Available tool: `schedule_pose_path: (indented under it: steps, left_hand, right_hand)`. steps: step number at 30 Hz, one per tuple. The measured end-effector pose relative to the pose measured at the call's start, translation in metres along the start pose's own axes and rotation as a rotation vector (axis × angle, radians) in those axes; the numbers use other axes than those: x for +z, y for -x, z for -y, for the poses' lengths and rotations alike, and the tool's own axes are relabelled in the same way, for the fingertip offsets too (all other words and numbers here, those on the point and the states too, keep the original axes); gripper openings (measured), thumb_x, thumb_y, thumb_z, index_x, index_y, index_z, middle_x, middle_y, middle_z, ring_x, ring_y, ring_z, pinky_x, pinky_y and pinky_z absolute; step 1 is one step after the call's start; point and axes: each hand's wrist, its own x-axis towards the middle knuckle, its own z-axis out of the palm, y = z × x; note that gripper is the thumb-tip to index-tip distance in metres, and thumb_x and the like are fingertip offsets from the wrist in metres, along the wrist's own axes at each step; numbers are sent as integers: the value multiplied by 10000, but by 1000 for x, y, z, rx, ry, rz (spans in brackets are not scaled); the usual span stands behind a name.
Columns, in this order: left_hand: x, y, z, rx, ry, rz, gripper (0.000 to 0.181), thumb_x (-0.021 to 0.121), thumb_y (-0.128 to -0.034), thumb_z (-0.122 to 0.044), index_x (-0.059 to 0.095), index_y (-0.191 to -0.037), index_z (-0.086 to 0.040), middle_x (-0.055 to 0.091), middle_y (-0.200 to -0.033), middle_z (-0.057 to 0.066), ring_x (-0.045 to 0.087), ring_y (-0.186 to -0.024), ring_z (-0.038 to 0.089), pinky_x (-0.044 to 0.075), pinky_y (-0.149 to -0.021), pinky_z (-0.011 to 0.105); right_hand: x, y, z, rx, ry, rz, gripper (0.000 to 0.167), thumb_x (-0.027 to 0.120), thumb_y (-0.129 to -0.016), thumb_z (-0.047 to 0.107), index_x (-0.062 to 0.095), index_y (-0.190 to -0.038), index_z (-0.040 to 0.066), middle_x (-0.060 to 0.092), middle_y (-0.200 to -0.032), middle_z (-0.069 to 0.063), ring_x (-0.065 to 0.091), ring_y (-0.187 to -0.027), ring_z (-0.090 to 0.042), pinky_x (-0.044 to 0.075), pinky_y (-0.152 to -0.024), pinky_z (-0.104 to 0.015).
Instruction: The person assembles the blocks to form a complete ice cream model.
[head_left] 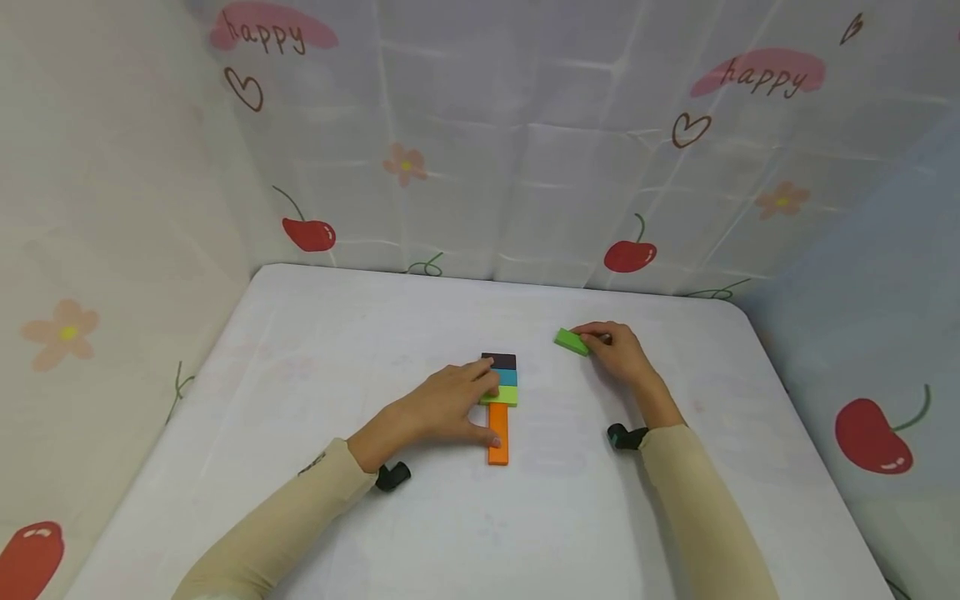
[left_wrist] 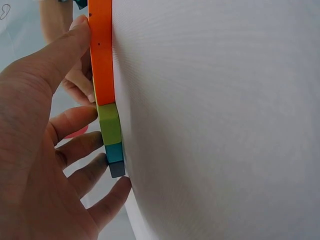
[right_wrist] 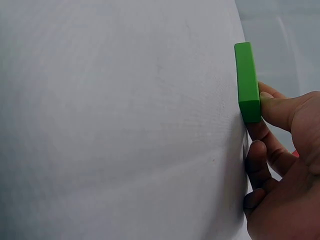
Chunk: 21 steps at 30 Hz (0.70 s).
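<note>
Flat on the white table lies a row of blocks: a black one (head_left: 505, 362), a blue one (head_left: 508, 377) and a lime green one (head_left: 507, 396) stacked edge to edge, with a long orange block (head_left: 498, 417) standing out toward the near side. Over their left side my left hand (head_left: 446, 404) rests with spread fingers. Its thumb touches the orange block (left_wrist: 102, 60), and the fingertips lie along the other blocks. Farther right, my right hand (head_left: 618, 354) pinches a bright green block (head_left: 572, 342) between thumb and fingers, at or just above the tabletop. The right wrist view shows this green block (right_wrist: 247, 75) tilted.
A white cloth-covered table (head_left: 360, 325) spreads around the blocks. Printed curtains (head_left: 510, 167) stand behind it and at both sides. A black wrist mount (head_left: 393, 477) sits by the left wrist, another mount (head_left: 624, 437) by the right.
</note>
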Motion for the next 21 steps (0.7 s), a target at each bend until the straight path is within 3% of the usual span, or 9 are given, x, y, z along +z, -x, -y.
schedule_pose_path:
  steps: [12,21]
  left_hand:
    - [-2,-2,-1,15,-13,-5,681,782,-837,-759,549,-1225,-249,573,-1395,-20,546,-1476,230,443,-1236,485]
    - [2,-1,2,11,-16,-4,680,778,-836,-765,549,-1222,-255,570,-1439,-8,466,-1565,247,434,-1246,500]
  right_hand:
    - [10,-16,12,-29,-9,14,260,606,-1101,150,775,-1289,95,722,-1333,-196,599,-1152,-331,458,-987,-414]
    - [23,-22,24,-17,-10,44,265,597,-1107,163,772,-1300,112,712,-1348,-171,594,-1192,-325,465,-1030,-449]
